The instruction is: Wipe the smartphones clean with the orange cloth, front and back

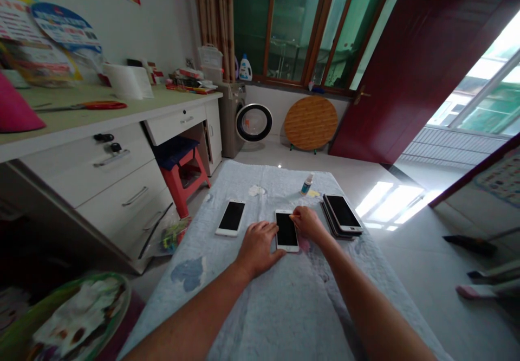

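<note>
A white phone (286,231) lies face up in the middle of a cloth-covered table (284,307). My left hand (258,247) rests flat on the cloth at its left edge, fingers touching the phone. Beside the phone's right edge, my right hand (307,223) has its fingers pinched on something small I cannot make out, at the phone's top corner. Another white phone (231,218) lies to the left. A stack of dark phones (341,216) sits to the right. A small bottle (306,184) and a white wad (257,190) lie farther back.
A white desk with drawers (114,166) runs along the left, with a red stool (181,168) under it. A basin with rags (69,317) sits at the lower left. A washing machine (244,122), a round wooden tabletop (311,123) and a dark red door (406,73) stand behind.
</note>
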Tool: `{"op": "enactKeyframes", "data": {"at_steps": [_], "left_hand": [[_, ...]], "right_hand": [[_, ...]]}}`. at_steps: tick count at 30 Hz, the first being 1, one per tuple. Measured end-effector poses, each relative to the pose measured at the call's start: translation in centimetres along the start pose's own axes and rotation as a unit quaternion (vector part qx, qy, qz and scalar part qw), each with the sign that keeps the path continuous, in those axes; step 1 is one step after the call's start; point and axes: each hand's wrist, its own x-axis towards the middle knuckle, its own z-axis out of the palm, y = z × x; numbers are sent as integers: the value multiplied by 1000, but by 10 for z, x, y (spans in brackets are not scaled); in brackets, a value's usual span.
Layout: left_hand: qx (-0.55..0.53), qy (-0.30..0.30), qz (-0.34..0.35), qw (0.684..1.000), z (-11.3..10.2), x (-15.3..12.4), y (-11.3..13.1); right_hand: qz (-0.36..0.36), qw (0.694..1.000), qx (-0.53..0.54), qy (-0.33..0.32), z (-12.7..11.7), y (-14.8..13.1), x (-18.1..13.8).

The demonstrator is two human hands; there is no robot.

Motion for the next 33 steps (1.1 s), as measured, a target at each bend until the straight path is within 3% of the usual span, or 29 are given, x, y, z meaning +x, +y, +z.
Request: {"op": "enactKeyframes", "data": {"at_steps": [5, 14, 27, 33], "left_hand": [[5, -3, -6, 1000, 2, 0, -1], [13, 11, 2, 1000, 4, 0, -2], [3, -12, 1, 1000, 4, 4, -6], [1, 1, 4, 1000, 0, 0, -1]], "right_hand": [[-18, 997, 65, 30, 6, -1, -41], [-69, 988, 135, -15, -6, -10, -92], [-157, 979, 127, -40, 7, -38, -65], [-166, 979, 113, -20, 9, -27, -49]]}}
